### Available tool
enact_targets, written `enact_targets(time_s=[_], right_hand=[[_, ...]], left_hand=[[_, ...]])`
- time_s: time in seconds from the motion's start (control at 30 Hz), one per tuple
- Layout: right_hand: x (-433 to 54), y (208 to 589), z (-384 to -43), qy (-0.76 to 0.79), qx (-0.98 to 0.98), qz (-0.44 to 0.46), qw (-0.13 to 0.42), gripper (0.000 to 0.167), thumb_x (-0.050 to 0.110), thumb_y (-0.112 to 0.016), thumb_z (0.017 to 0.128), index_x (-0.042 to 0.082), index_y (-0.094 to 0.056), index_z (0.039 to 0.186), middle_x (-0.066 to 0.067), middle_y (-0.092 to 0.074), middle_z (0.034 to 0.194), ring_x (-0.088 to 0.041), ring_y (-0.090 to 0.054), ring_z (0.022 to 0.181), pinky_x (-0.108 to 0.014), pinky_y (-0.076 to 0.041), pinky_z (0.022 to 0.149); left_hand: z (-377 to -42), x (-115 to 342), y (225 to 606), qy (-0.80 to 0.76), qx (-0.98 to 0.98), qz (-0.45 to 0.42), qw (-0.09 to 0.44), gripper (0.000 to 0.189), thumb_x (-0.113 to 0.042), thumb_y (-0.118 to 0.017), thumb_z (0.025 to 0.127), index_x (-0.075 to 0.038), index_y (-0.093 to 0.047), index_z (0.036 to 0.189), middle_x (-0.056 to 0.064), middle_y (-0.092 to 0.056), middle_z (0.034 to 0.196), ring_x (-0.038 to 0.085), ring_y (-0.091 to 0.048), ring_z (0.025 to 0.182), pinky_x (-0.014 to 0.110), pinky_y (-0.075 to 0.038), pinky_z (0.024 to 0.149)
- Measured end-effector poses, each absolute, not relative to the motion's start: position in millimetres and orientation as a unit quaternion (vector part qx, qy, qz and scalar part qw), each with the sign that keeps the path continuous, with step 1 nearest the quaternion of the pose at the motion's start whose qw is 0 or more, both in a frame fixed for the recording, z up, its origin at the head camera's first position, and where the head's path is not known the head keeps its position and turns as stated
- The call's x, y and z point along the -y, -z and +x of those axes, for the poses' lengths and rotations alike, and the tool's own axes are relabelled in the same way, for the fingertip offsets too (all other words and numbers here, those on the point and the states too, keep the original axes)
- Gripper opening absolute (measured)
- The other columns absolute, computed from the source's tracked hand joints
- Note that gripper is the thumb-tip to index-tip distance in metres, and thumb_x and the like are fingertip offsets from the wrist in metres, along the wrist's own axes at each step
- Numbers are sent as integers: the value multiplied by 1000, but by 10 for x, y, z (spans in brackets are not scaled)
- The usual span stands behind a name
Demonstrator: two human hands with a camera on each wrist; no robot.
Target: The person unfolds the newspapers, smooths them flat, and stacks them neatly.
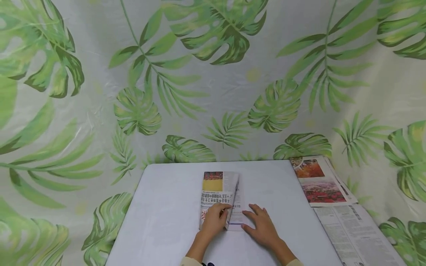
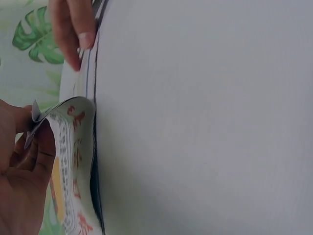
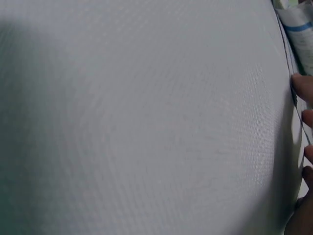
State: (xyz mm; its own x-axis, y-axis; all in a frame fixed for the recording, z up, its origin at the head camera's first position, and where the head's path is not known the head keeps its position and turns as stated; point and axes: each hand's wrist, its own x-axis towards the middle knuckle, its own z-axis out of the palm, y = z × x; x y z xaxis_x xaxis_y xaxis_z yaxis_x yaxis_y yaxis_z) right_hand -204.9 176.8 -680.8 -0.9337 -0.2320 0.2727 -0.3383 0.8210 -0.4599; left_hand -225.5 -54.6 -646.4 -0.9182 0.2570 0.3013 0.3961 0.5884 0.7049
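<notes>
A folded newspaper [image 1: 213, 184] lies lengthwise on the white table, with a colour picture at its far end. My left hand [image 1: 214, 220] pinches the edge of its upper layer between thumb and fingers. In the left wrist view that layer [image 2: 78, 161] bows up off the part beneath. On the right, my right hand [image 1: 263, 227] has its fingers spread, with fingertips at the right edge of the lower layer. Only the fingertips [image 3: 303, 88] of this hand show at the border of the right wrist view, beside the paper's edge.
More newspaper sheets [image 1: 352, 225] lie along the table's right side, some with colour photos [image 1: 319, 188]. A leaf-patterned curtain [image 1: 226, 92] hangs behind the white tabletop [image 1: 159, 221].
</notes>
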Motion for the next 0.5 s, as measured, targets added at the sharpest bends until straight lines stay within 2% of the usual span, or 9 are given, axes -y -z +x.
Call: enact_targets(time_s=[0.33,0.5], right_hand=[[-1850,6825,-2051,-257,953,142,78,51,52,-73,90,21,-71,131,-14,-55,151,-41,-43,147,-63,-27,121],[-1905,6816,-2043,-260,951,142,85,51,51,-73,90,20,-71,130,-15,-56,150,-42,-43,146,-64,-28,121]], left_hand=[[-2229,815,6376,434,877,-172,112,23,-4,-66,98,-14,-76,117,2,-72,106,7,-63,87,21,-56,75],[-2204,906,6331,442,867,-178,145,24,-2,-67,97,-13,-76,116,2,-71,104,7,-63,83,22,-57,73]])
